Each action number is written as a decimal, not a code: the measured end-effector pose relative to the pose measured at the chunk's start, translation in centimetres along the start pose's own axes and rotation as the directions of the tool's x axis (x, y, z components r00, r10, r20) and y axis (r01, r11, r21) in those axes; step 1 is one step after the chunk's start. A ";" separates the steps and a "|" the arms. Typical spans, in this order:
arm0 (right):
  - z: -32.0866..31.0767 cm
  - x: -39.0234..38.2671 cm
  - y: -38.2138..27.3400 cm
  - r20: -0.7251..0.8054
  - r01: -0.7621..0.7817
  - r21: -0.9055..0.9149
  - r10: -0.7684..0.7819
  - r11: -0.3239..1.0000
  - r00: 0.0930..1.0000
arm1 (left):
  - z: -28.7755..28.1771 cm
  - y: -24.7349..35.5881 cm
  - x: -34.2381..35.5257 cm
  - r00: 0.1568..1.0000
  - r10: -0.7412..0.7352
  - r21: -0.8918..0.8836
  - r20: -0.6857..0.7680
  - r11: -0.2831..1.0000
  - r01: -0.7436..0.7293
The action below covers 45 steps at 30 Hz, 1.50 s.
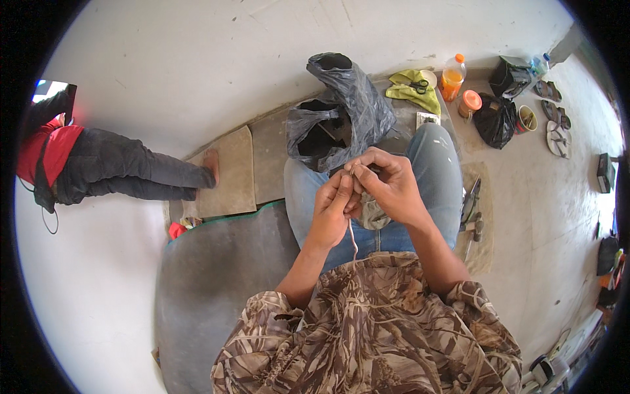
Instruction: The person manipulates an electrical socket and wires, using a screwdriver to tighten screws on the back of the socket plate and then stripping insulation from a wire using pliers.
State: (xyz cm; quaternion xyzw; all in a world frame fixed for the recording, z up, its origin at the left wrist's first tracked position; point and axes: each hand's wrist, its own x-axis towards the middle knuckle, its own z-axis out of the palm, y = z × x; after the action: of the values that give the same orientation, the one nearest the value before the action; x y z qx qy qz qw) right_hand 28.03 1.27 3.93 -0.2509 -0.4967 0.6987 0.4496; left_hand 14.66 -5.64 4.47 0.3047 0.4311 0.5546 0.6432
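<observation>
My left hand (335, 200) and my right hand (384, 187) meet over my lap, fingertips pinched together on something small that I cannot make out. A pale cord (352, 236) hangs from below my left hand toward my camouflage shirt (364, 328). A greyish-khaki fabric piece (373, 215) lies under my hands, partly hidden by them, between my knees in blue jeans (430, 157). Just beyond my fingers stand black plastic bags (367, 111) with open mouths.
Another person (111, 164) in red stands at left beside grey mats (223, 276). At back are yellow cloth with scissors (413, 92), orange bottle (451, 82), jar (470, 104), bucket (526, 119) and sandals (558, 138). Tools (471, 210) lie right of my leg.
</observation>
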 end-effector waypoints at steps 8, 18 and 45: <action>-0.2 0.0 -0.4 0.057 -0.089 0.145 0.082 0.985 0.995 | -0.3 0.7 -0.1 0.995 -0.062 -0.100 0.078 0.992 0.070; 0.0 0.2 0.5 0.000 0.019 0.053 -0.019 0.998 1.000 | -1.1 0.2 0.2 0.995 -0.027 -0.099 0.093 0.994 0.036; -0.1 0.0 1.2 0.087 -0.089 0.120 0.079 0.989 0.993 | -2.4 0.7 0.0 0.961 -0.162 -0.286 0.222 0.932 0.223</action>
State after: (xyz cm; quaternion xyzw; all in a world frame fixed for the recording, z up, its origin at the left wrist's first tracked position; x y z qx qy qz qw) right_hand 27.64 1.22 2.81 -0.2143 -0.4593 0.7562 0.4139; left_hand 12.15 -5.71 4.02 0.2094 0.3019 0.5165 0.7734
